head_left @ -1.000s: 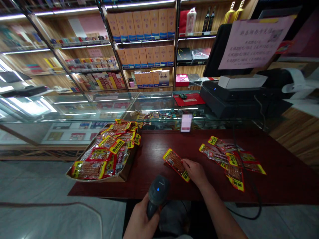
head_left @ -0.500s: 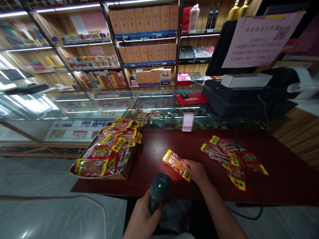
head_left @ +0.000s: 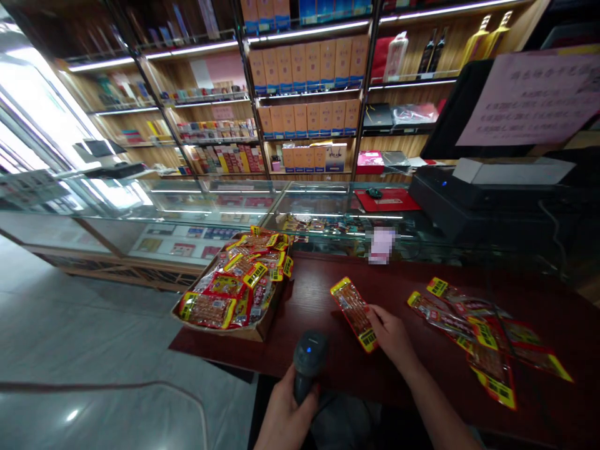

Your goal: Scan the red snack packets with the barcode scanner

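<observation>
Through the head camera I see my right hand point(head_left: 392, 337) with its grip pinched on the right long edge of a flat packet point(head_left: 351, 310), between the carton point(head_left: 263, 331) and the loose packets point(head_left: 482, 334); whether it touches the tabletop point(head_left: 312, 297), I can't tell. My left hand point(head_left: 288, 412) has its grip wrapped round the handle of a scanner point(head_left: 310, 356). I judge the packet light, bendy and slick-skinned, its brown sticks squashable, so I favour a light pinch near mid-edge, where it should sag least.
</observation>
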`<state>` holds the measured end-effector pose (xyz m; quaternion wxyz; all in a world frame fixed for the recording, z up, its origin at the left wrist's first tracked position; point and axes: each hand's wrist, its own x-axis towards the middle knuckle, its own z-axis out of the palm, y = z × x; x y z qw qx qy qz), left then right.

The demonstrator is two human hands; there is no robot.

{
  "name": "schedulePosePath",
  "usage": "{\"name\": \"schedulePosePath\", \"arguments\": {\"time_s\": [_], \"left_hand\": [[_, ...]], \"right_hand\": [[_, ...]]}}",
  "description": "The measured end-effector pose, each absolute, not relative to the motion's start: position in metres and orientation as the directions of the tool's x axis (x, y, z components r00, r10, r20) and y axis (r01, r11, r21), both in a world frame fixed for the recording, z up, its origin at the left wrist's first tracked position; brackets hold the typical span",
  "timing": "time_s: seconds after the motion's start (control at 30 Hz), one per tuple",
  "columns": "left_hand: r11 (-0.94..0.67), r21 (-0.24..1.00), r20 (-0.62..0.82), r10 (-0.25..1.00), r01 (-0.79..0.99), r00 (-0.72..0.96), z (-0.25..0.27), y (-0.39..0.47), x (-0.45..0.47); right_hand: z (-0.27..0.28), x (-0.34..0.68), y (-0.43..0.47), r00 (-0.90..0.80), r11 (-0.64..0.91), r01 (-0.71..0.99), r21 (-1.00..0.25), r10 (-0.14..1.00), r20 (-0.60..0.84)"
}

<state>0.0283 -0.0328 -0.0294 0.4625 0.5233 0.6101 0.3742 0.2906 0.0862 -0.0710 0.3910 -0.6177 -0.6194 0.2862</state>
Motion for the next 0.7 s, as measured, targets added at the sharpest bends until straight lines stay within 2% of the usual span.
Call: {"name": "schedulePosePath", "arguments": {"time_s": [0.1, 0.17, 0.3, 0.33, 0.4, 0.5, 0.57, 0.63, 0.7], "left_hand": [[0.261, 0.953, -0.256, 0.965, 0.157, -0.053, -0.051, -0.027, 0.022], [0.293, 0.95, -0.29, 0.956, 0.109, -0.049, -0.061, -0.018, 0.022], [0.264, 0.96, -0.264, 0.964, 0.098, -0.011, -0.066, 0.007, 0.027], [0.25, 0.963, -0.252, 0.968, 0.1, 0.006, -0.065, 0.012, 0.029], [0.229, 0.967, -0.234, 0.971, 0.109, 0.044, -0.064, 0.02, 0.031], [0.215, 0.968, -0.225, 0.972, 0.131, 0.072, -0.067, 0.023, 0.03], [0.209, 0.967, -0.22, 0.974, 0.146, 0.063, -0.071, 0.022, 0.029], [0.202, 0.966, -0.212, 0.976, 0.16, 0.047, -0.075, 0.021, 0.027], [0.196, 0.966, -0.207, 0.977, 0.171, 0.045, -0.078, 0.021, 0.025]], "right_hand": [[-0.039, 0.255, 0.114, 0.014, 0.168, 0.496, -0.852, 0.979, 0.202], [-0.007, 0.223, 0.139, -0.03, 0.229, 0.567, -0.792, 0.966, 0.257], [0.063, 0.15, 0.192, -0.176, 0.354, 0.814, -0.459, 0.905, 0.386], [0.078, 0.131, 0.202, -0.231, 0.391, 0.83, -0.398, 0.89, 0.394], [0.099, 0.1, 0.216, -0.308, 0.454, 0.816, -0.358, 0.865, 0.396], [0.104, 0.076, 0.214, -0.418, 0.547, 0.765, -0.34, 0.823, 0.384], [0.088, 0.083, 0.201, -0.453, 0.6, 0.697, -0.392, 0.792, 0.409], [0.06, 0.112, 0.184, -0.414, 0.615, 0.626, -0.48, 0.783, 0.464], [0.026, 0.161, 0.167, -0.302, 0.559, 0.635, -0.533, 0.814, 0.496]]}}
